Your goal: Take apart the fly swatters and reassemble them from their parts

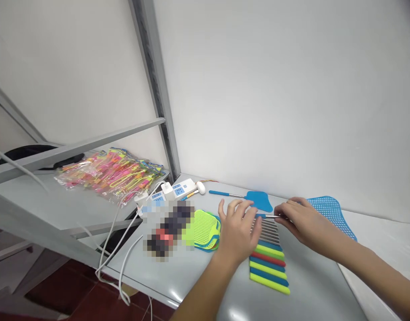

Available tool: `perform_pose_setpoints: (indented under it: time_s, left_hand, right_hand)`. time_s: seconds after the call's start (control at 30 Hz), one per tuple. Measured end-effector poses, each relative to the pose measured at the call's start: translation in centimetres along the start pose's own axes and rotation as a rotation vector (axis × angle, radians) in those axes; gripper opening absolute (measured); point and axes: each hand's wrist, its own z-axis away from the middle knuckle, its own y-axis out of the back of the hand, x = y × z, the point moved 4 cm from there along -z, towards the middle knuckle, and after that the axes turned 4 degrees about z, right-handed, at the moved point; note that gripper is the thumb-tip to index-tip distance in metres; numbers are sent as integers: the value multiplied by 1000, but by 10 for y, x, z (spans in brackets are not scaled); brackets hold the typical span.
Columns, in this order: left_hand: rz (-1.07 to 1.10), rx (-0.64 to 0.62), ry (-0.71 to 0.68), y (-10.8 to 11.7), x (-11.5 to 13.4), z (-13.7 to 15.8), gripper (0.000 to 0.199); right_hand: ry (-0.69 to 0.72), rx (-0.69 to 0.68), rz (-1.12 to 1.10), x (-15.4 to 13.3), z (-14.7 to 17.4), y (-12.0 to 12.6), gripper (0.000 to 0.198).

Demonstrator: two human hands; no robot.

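Note:
A blue fly swatter has its metal rod pinched in my right hand. Its blue handle runs to the left, in between the thumb and bent fingers of my left hand, which hides the handle's end. Out past my right hand lies a blue mesh swatter head, partly covered by the hand and forearm. Beneath the held swatter is a row of metal rods. Closer to me, yellow, blue and red handles lie side by side. Yellow-green and blue swatter heads are stacked left of my left hand.
Against the wall lies another blue swatter. A white power strip with plugs sits at the back left, its cables hanging over the table edge. Bagged colourful items are on the left shelf. A pixelated dark patch covers something nearby.

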Motion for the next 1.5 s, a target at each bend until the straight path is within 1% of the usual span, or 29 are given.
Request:
perform_pose_setpoints:
  time_s: [0.13,0.27,0.37,0.47,0.5,0.57,0.67,0.73,0.8,0.87,0.93,1.0,1.03,1.07,1.17,1.23,1.3,1.33,1.4,1.5]
  left_hand:
    - [-59,-164,-88,2,28,14,21]
    - [-158,-241,-179,11,58,31,22]
    - [-193,-309,-254,19,74,41,21]
    - [-208,-371,-295,24,84,57,19]
    - [-200,-406,-294,25,86,65,20]
    - [-163,-526,-242,24,87,85,23]
    - [-101,-707,-142,28,91,118,26]
    - [-66,-762,-95,35,96,133,27]
    - [22,-803,-40,43,103,141,30]
    - [178,-855,16,50,112,142,31]
    - [343,-922,27,54,121,142,33]
    - [415,-974,15,54,127,144,36]
    - [394,-973,1,53,128,146,37]
    - [320,-944,-26,52,129,147,37]
    - [0,-768,-157,49,132,150,33]
    - [-122,-688,-228,46,137,149,28]
    - [-143,-652,-256,43,139,146,26]
    - [-148,-638,-265,41,139,144,27]
    - [-149,-619,-263,37,134,141,30]
    - [-121,-623,-213,26,121,139,33]
  right_hand:
    - [4,39,45,-22,38,18,16]
    - [19,1,10,-47,68,27,20]
    - [-13,-65,-35,-65,83,34,22]
    - [-65,-162,-76,-82,96,35,25]
    - [-75,-186,-74,-87,101,33,26]
    - [-50,-219,-52,-98,113,27,25]
    - [96,-247,0,-117,135,14,21]
    - [175,-240,50,-128,151,8,19]
    - [211,-220,108,-135,165,7,20]
    - [239,-202,155,-141,177,11,22]
    - [259,-197,190,-145,186,14,21]
    - [253,-205,215,-149,193,17,19]
    - [238,-215,222,-150,195,17,19]
    - [220,-227,220,-152,197,17,19]
    - [113,-261,130,-155,199,15,16]
    - [-1,-285,2,-154,198,15,14]
    - [-87,-308,-87,-150,196,15,18]
    - [-102,-319,-100,-149,195,15,23]
    - [-103,-323,-69,-146,189,14,28]
    - [-106,-298,43,-142,181,10,20]
